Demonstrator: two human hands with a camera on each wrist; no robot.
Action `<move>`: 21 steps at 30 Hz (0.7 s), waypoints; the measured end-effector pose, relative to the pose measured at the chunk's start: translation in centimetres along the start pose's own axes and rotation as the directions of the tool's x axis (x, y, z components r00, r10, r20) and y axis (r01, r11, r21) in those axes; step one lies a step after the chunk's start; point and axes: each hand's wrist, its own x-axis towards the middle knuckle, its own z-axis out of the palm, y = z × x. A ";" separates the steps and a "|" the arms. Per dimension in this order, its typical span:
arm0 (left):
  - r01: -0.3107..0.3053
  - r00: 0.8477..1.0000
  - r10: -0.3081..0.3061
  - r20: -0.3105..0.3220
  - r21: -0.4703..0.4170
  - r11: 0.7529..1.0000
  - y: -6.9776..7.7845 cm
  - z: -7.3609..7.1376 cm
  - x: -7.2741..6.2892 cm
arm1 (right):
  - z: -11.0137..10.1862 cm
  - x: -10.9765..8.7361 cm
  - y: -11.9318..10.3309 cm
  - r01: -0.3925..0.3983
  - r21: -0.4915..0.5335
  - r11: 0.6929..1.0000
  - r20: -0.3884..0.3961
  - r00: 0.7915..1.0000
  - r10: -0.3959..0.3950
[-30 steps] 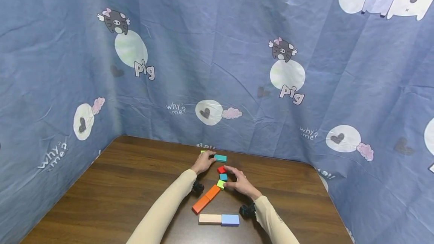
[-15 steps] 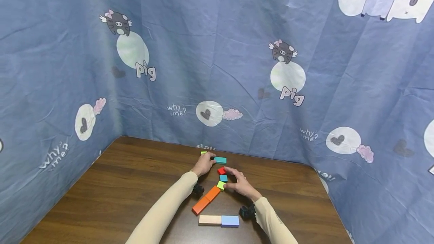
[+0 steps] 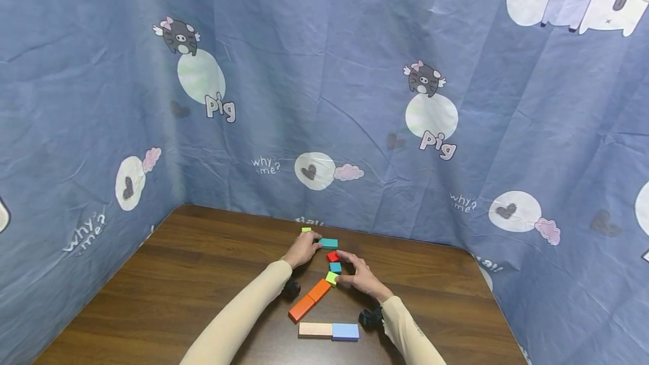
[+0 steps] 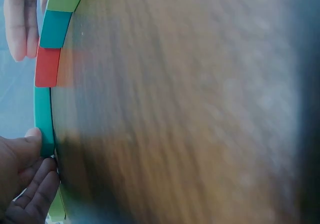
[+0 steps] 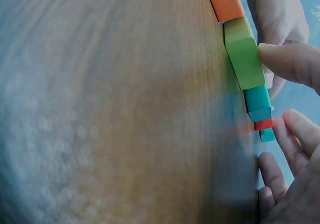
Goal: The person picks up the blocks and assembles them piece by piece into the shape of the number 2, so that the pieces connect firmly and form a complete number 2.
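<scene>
My left hand point(image 3: 301, 249) pinches the left end of a long teal block point(image 3: 328, 244) near the table's back edge. In the left wrist view, the thumb point(image 4: 33, 136) lies on that block's side, its far end up against the red block point(image 4: 47, 68). My right hand point(image 3: 363, 278) is spread beside a short row of blocks: its thumb point(image 5: 287, 61) touches the lime green block point(image 5: 245, 58), and its forefinger reaches the red one. Between those two sits a small teal-blue block point(image 3: 335, 267). Two orange blocks point(image 3: 310, 299) continue the row toward the front left.
A pale wooden block point(image 3: 315, 329) and a light blue block point(image 3: 346, 331) lie end to end at the front. Another lime green block point(image 3: 306, 230) shows behind my left hand. A blue patterned cloth point(image 3: 324, 100) hangs along the table's back and sides.
My left hand has drawn the long teal block slightly nearer, toward the red one. The right hand keeps its place along the row. The head view has shifted a little.
</scene>
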 end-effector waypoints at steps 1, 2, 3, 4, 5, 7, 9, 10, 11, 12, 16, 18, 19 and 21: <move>-0.007 1.000 0.007 0.000 0.003 1.000 0.0 -0.1 -0.1 | 0.1 0.2 0.5 -0.001 -0.009 1.000 -0.001 1.000 0.001; -0.016 1.000 0.016 -0.003 0.010 1.000 -0.1 -0.2 -0.2 | 0.1 0.3 0.8 -0.003 -0.014 1.000 0.001 1.000 0.003; -0.022 1.000 0.022 -0.003 0.019 1.000 -0.1 -0.3 -0.2 | 0.1 0.4 1.0 -0.004 -0.014 1.000 0.002 1.000 0.004; -0.029 1.000 0.029 -0.004 0.025 0.999 -0.2 -0.3 -0.3 | 0.1 0.4 1.1 -0.005 -0.011 1.000 0.004 1.000 0.005; -0.034 0.999 0.035 -0.005 0.032 0.999 -0.2 -0.4 -0.4 | 0.1 0.4 1.2 -0.005 -0.007 1.000 0.005 1.000 0.005; -0.039 0.999 0.039 -0.004 0.032 0.999 -0.3 -0.5 -0.5 | 0.0 0.5 1.3 -0.010 0.002 1.000 0.011 1.000 0.010; -0.040 0.999 0.040 -0.001 0.021 0.999 -0.4 -0.6 -0.6 | -0.1 0.5 1.3 -0.011 0.003 1.000 0.012 1.000 0.011; -0.042 0.999 0.042 0.002 0.017 0.999 -0.5 -0.6 -0.7 | -0.1 0.4 1.3 -0.010 0.003 1.000 0.012 1.000 0.010; -0.042 0.999 0.042 0.002 0.014 0.999 -0.5 -0.6 -0.7 | -0.1 0.4 1.3 -0.010 0.003 1.000 0.012 1.000 0.010; -0.043 0.999 0.043 0.003 0.007 0.999 -0.6 -0.7 -0.8 | -0.1 0.4 1.3 -0.007 0.004 1.000 0.011 1.000 0.007; -0.060 0.998 0.060 0.006 -0.004 0.998 -1.0 -1.0 -1.0 | -0.1 0.0 0.4 0.006 0.019 1.000 0.000 1.000 -0.006; -0.070 0.998 0.070 0.005 -0.008 0.998 -1.3 -1.1 -1.0 | -0.1 -0.2 -0.2 0.011 0.023 1.000 -0.002 1.000 -0.011; -0.071 0.997 0.072 0.005 -0.007 0.997 -1.4 -1.2 -1.1 | -0.1 -0.3 -0.2 0.013 0.024 1.000 -0.003 1.000 -0.013; -0.069 0.998 0.069 0.002 -0.007 0.998 -1.5 -1.3 -1.1 | -0.2 -0.2 -0.2 0.006 0.014 1.000 0.005 1.000 -0.006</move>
